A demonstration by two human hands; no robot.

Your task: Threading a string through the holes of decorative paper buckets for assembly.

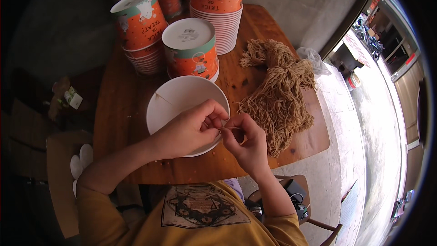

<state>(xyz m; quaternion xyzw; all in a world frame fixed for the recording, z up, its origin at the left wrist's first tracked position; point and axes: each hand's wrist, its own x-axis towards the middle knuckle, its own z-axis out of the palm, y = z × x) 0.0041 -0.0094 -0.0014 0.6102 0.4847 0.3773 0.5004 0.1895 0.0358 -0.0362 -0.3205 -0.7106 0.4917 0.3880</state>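
A white-lined paper bucket [160,117] stands mouth up near the front of the wooden table. My left hand [191,130] reaches across its mouth, fingers curled in a pinch at the right side of the rim. Against it, my right hand [249,145] pinches too, thumb and forefinger closed. A thin tan cord [231,128] runs between the fingertips of both hands. Another stretch of cord [165,99] shows at the bucket's far left inner wall. To the right of my hands lies a large loose bundle of tan cords [282,95].
An orange and green bucket [193,54] sits upside down just behind the white-lined one. Stacks of similar buckets [141,27] [223,23] stand farther back. A clear plastic bag [314,59] lies beyond the cords. At the lower left is a cardboard box [63,168] with round white pieces.
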